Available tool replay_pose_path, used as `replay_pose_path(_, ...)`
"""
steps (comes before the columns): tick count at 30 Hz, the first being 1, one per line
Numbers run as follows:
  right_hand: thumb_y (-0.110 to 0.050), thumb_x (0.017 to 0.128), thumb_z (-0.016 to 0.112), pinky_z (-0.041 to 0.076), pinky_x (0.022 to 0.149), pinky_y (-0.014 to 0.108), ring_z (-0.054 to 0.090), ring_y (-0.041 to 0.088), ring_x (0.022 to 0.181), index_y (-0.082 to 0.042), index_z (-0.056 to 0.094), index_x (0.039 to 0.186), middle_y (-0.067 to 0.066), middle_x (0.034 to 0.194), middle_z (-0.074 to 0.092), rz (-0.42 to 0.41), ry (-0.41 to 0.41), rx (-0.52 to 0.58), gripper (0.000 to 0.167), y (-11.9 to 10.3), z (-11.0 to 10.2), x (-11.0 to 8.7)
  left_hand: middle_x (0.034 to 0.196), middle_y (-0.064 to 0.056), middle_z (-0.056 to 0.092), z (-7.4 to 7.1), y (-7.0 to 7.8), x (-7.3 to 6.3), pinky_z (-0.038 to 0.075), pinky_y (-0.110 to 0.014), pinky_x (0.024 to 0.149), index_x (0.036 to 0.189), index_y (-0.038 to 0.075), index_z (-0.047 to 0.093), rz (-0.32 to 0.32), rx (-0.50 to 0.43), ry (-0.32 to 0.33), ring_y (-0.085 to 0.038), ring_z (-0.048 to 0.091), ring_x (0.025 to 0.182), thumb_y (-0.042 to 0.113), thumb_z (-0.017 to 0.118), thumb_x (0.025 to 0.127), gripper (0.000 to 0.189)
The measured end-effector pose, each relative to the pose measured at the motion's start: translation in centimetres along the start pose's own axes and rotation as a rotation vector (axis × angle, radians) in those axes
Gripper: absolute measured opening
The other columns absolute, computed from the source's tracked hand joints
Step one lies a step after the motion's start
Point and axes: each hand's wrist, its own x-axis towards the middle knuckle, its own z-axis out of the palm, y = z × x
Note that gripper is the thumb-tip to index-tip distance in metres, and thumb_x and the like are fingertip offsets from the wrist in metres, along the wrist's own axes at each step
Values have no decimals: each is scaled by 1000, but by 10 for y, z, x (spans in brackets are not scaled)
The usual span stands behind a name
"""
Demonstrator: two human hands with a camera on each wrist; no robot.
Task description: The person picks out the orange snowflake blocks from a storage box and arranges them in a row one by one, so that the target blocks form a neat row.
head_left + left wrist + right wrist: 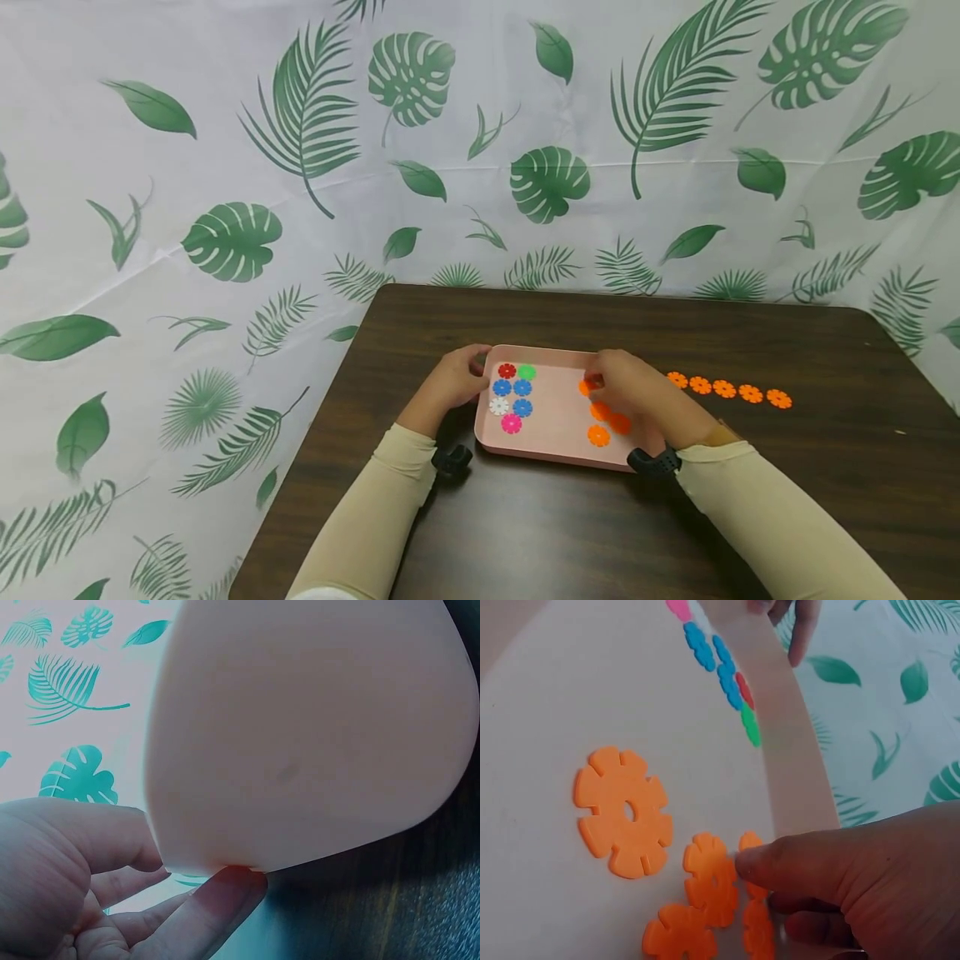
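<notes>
A pink tray [555, 446] lies on the dark table with toothed plastic discs in it. My left hand [457, 379] holds the tray's left rim; in the left wrist view, the thumb [120, 832] and a finger [232, 896] touch its edge. My right hand [626, 379] is over the tray's right side, where several orange discs [597, 435] lie. In the right wrist view, its thumb [772, 862] touches or overlaps an orange disc [751, 841]. Its other fingers are curled and partly hidden, so whether they pinch a disc cannot be made out.
Red [507, 371], green [527, 372], blue [522, 407], white [498, 406] and pink [511, 424] discs lie at the tray's left side. To the right of the tray, a row of orange discs [724, 389] lies on the table [525, 517]. Behind hangs a leaf-patterned cloth [480, 125].
</notes>
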Motion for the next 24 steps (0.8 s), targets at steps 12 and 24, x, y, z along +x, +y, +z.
replay_pose_path(12, -26, 84, 87, 51, 75, 36, 54, 20, 77, -13, 71, 107, -3, 85, 61, -44, 42, -122, 30, -4, 4, -3, 116, -15, 68, 3, 0, 0, 63, -39, 71, 151, 15, 53, 38, 5, 4, -23, 70, 82, 9, 72, 92, 63)
replay_pose_path(24, -26, 85, 85, 54, 78, 37, 55, 22, 85, -9, 71, 117, 0, 95, 63, -40, 22, -64, 39, -2, 0, -9, 120, -15, 67, 4, 2, 0, 63, -37, 70, 151, 17, 53, 20, -2, 12, -22, 70, 81, 9, 71, 91, 63)
